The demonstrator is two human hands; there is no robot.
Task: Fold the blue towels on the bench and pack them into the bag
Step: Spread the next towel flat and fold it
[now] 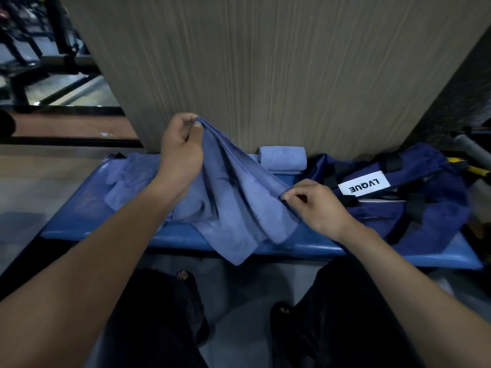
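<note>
Both hands pinch one soft blue towel [239,197] mid-frame (I see it sag): left hand [182,152] high, right hand [316,205] low, above the blue padded bench [87,216].

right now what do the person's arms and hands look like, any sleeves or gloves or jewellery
Both forearms are bare as far as the picture shows them, with no sleeves in view. The left hand and right hand wear no gloves. No rings, watch or wristbands show on either. The nails look short and plain.
</note>
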